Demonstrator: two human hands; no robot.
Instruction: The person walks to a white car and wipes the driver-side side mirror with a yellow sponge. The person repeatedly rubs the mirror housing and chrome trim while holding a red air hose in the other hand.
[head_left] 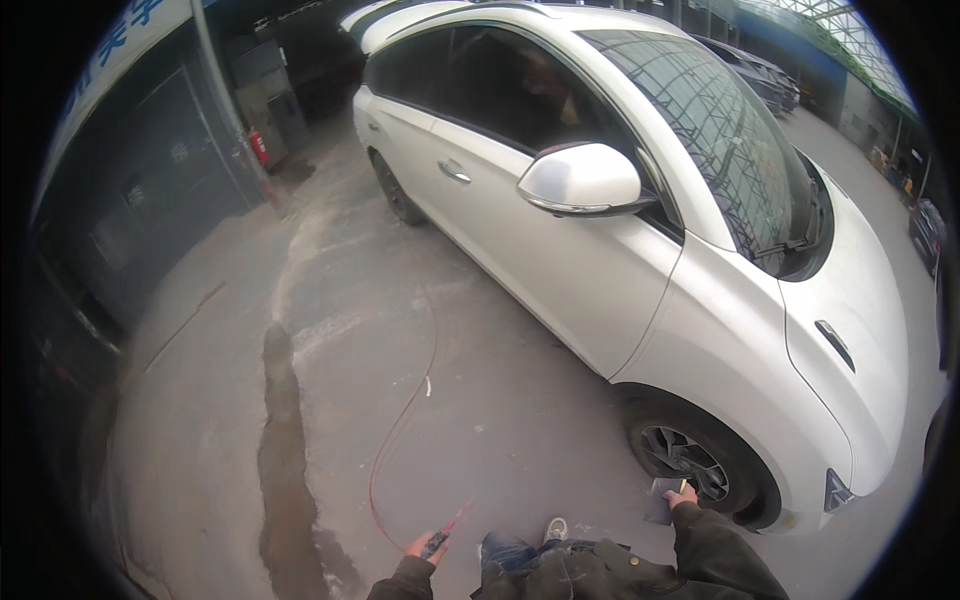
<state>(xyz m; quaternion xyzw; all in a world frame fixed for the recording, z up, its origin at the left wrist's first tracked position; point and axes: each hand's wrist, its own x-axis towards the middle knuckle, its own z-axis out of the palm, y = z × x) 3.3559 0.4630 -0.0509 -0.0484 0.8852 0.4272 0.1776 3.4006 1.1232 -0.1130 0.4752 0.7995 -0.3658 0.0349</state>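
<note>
At the lower edge, my left hand (418, 549) is closed around a small dark handheld tool (435, 543). Something thin and red (462, 513) sticks out from the tool's far end. A thin red cord or hose (374, 475) runs from near this hand across the floor toward the car. My right hand (682, 496) grips a flat, dark grey rectangular piece (659, 503) with a yellowish strip by the fingers; its exact kind is unclear. That piece is beside the front wheel (690, 460) of a white car (560, 265).
The car's side mirror (582, 180) juts out toward me. A long dark wet-looking strip (283, 450) marks the concrete floor at left. Farther back stand a post (222, 80), a red fire extinguisher (258, 146) and a dark wall (130, 180). Other cars (750, 75) are parked at right.
</note>
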